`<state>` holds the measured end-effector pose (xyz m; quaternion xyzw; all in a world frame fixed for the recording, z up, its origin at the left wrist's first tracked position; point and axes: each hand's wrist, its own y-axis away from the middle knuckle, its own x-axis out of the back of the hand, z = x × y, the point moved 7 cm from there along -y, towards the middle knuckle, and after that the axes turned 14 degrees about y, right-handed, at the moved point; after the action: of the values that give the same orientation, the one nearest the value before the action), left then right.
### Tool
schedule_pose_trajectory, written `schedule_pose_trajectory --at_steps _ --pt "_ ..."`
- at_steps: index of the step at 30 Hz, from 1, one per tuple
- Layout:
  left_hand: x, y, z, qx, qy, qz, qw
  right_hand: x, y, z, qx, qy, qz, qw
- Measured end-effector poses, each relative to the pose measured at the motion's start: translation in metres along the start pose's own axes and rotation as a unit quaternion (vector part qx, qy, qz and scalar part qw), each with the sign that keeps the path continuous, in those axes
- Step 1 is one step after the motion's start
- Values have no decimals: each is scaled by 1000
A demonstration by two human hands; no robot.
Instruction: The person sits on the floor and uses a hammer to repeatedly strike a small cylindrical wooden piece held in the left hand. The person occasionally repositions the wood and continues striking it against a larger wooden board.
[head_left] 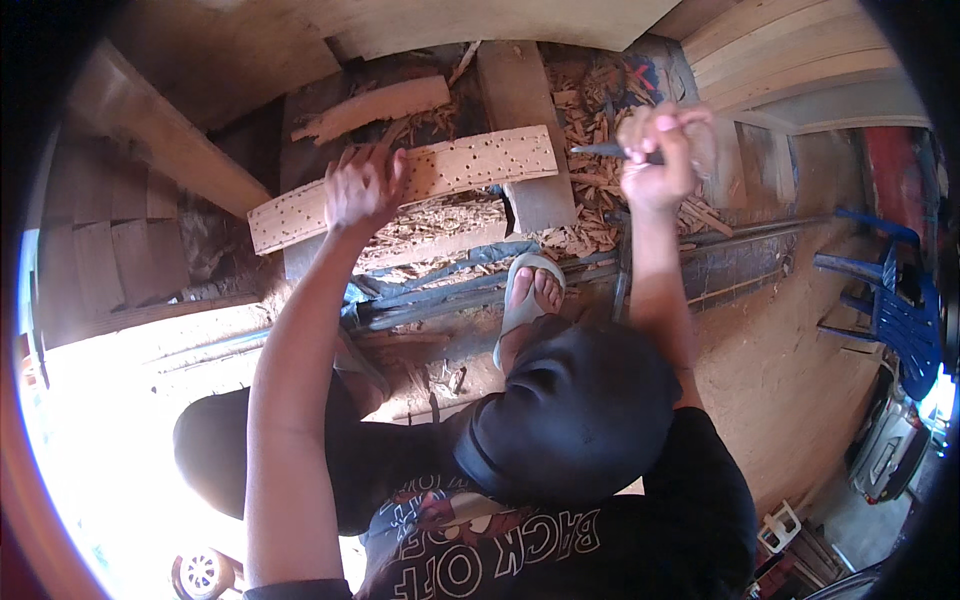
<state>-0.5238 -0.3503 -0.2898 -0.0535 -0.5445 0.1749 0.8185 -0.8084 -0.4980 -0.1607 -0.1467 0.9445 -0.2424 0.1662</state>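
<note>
A long, slightly curved wooden plank (480, 162), dotted with many small dark holes, lies slantwise in front of me. My left hand (362, 188) rests across its middle, with bent fingers gripping it at the far edge. To the right of the plank, my right hand (662, 158) is raised and smeared by motion. Its fingers are closed round a slim, dark, pointed tool (598, 150), whose tip points left toward the plank's right end. The tip appears apart from the wood, and the tool's exact kind cannot be made out.
A curved wood offcut (385, 106) lies beyond the plank. Wood chips (590, 215) are heaped around a flat board (528, 100) under the plank's right end. Stacked planks (790, 60) stand far right, near a blue plastic chair (900, 310). My sandalled foot (530, 300) is close by.
</note>
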Motion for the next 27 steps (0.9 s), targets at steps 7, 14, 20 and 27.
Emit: schedule_pose_trajectory --at_steps 7,14,20,27 --pt "0 0 -1 15 14 -19 1000 -8 31 40 -55 27 -10 998" --pt "-1 0 -1 15 13 -30 999 -4 29 41 -41 7 12 999" --pt "-3 -3 -2 -12 25 -15 999 2 31 45 -38 0 7 999" --pt "27 -20 63 -81 104 70 989 3 33 48 -34 -13 21 999"
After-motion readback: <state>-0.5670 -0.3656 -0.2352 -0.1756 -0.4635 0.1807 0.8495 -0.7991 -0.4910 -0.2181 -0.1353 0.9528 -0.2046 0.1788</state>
